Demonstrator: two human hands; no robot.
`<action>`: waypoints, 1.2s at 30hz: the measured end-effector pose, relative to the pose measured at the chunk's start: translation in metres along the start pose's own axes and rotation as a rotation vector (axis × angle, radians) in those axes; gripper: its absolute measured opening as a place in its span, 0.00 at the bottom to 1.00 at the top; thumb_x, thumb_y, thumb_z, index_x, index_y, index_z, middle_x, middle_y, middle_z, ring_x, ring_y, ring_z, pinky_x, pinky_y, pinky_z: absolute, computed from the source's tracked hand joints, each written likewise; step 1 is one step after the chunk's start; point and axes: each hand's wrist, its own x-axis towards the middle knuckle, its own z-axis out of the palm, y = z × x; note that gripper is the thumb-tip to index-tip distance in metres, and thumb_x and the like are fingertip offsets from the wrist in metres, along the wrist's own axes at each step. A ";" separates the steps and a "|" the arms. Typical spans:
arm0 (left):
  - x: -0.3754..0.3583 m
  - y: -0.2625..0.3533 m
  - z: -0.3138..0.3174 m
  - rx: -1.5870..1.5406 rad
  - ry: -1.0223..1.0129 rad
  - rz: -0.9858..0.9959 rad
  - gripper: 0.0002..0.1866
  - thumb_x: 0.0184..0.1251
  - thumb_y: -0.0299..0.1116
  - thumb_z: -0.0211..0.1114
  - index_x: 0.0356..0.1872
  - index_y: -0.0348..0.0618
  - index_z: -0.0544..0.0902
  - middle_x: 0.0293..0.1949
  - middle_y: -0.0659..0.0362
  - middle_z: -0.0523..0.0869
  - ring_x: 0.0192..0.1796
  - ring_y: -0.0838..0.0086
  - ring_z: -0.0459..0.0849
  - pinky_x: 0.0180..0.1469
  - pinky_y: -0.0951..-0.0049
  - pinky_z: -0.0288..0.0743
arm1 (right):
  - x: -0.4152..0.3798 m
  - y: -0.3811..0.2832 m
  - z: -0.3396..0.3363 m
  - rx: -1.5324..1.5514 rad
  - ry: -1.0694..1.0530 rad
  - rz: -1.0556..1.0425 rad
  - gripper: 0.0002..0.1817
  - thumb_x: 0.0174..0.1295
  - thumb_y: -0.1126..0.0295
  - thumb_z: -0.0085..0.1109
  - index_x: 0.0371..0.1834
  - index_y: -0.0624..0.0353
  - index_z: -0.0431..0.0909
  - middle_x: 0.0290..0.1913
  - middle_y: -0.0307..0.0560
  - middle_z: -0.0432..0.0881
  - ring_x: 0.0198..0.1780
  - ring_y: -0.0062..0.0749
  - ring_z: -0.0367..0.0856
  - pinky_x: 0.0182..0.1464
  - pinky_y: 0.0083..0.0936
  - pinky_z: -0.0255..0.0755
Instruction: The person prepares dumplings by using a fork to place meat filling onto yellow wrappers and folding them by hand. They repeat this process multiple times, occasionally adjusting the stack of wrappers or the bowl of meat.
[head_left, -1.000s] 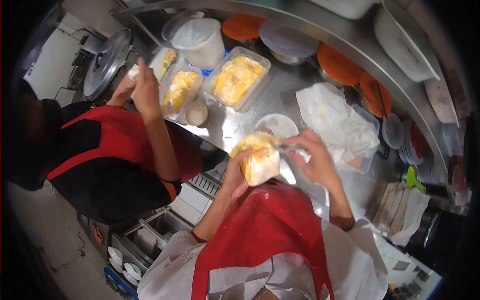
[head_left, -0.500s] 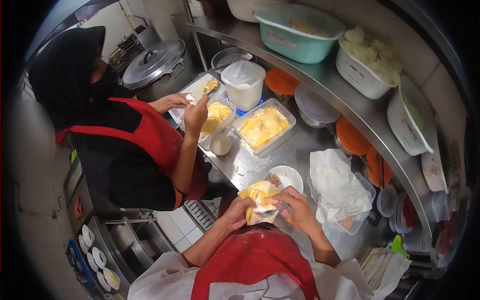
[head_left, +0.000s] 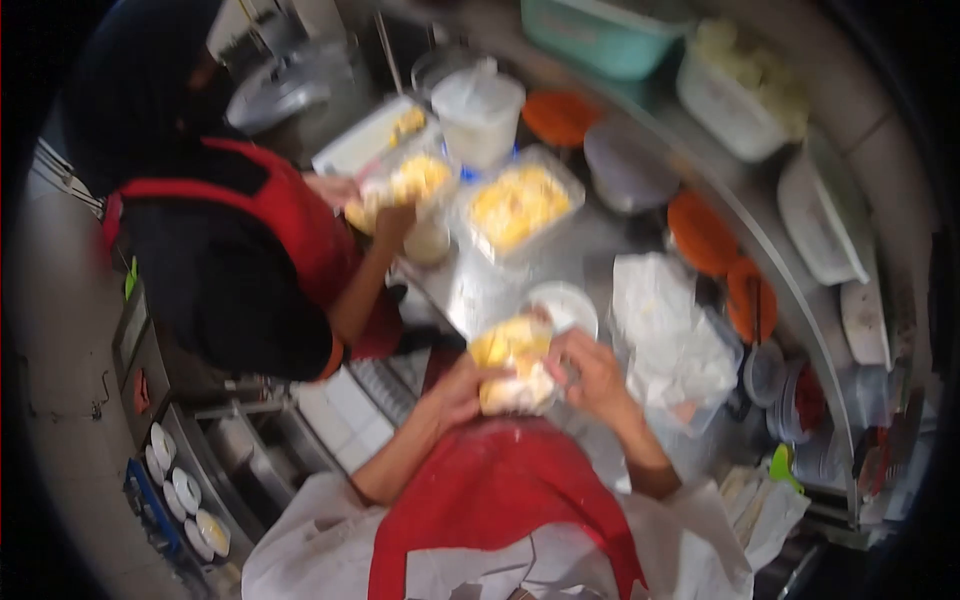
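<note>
Holding up a yellow-and-white folded bundle [head_left: 512, 352], just above the red apron [head_left: 510, 490] and in front of the counter [head_left: 478, 288]; blur hides what it's made of. Left hand [head_left: 455, 394] clasps its near left side; right hand [head_left: 592, 378] has fingers curled together at the right edge, can't tell if pinching anything. Likely light, soft, floppy, easy to squash or tear; slipperiness unclear. Best held broadly from the side and underneath, no hard pinching

Just beyond: white bowl [head_left: 590, 310], partly behind the bundle. Crumpled white paper [head_left: 660, 320] to the right. Farther back, clear tub [head_left: 542, 224] of yellow pieces, white bucket [head_left: 478, 115] behind. Counter is metal, shiny, catching glare

Shelf [head_left: 765, 225] curves over the right in the wide lens, carrying mint basin [head_left: 600, 40] and white tubs; orange lids [head_left: 703, 232] below. Co-worker [head_left: 215, 270] in black and red works at left, tight kitchen
</note>
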 end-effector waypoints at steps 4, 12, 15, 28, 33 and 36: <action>0.000 0.008 0.003 -0.060 0.014 -0.035 0.28 0.63 0.21 0.60 0.65 0.32 0.66 0.58 0.46 0.79 0.56 0.60 0.84 0.58 0.61 0.81 | 0.002 -0.006 -0.004 0.085 -0.067 0.171 0.06 0.59 0.80 0.64 0.38 0.62 0.77 0.31 0.45 0.76 0.28 0.30 0.72 0.29 0.23 0.65; 0.015 0.006 0.004 -0.230 0.015 -0.038 0.30 0.68 0.37 0.51 0.69 0.32 0.62 0.63 0.43 0.75 0.62 0.56 0.80 0.66 0.56 0.74 | 0.007 0.006 -0.021 0.145 -0.201 0.263 0.07 0.59 0.79 0.65 0.38 0.63 0.77 0.32 0.44 0.74 0.28 0.31 0.71 0.30 0.25 0.66; 0.017 0.008 0.002 -0.258 -0.061 -0.036 0.29 0.69 0.37 0.52 0.68 0.31 0.63 0.62 0.44 0.77 0.61 0.59 0.80 0.65 0.60 0.75 | 0.011 0.005 -0.029 0.135 -0.235 0.265 0.07 0.58 0.79 0.66 0.38 0.62 0.78 0.34 0.44 0.75 0.30 0.33 0.73 0.32 0.27 0.68; 0.006 0.013 0.033 0.089 0.012 0.106 0.34 0.58 0.21 0.68 0.67 0.34 0.66 0.57 0.52 0.79 0.58 0.68 0.82 0.58 0.69 0.79 | 0.011 -0.017 -0.022 0.068 -0.104 0.454 0.09 0.59 0.79 0.64 0.42 0.61 0.79 0.33 0.44 0.74 0.35 0.32 0.77 0.37 0.27 0.73; 0.009 0.013 0.038 0.185 0.054 0.104 0.31 0.63 0.23 0.66 0.67 0.34 0.67 0.58 0.52 0.79 0.57 0.68 0.82 0.58 0.69 0.78 | -0.001 0.009 -0.013 0.346 0.037 0.730 0.10 0.58 0.76 0.67 0.40 0.63 0.78 0.34 0.35 0.73 0.36 0.18 0.71 0.38 0.19 0.70; 0.011 0.012 0.038 0.138 0.091 0.058 0.28 0.66 0.26 0.64 0.67 0.34 0.68 0.58 0.52 0.80 0.57 0.68 0.83 0.58 0.69 0.78 | 0.006 0.000 -0.021 0.470 0.037 0.850 0.11 0.58 0.74 0.69 0.41 0.61 0.78 0.34 0.33 0.72 0.37 0.14 0.68 0.39 0.16 0.68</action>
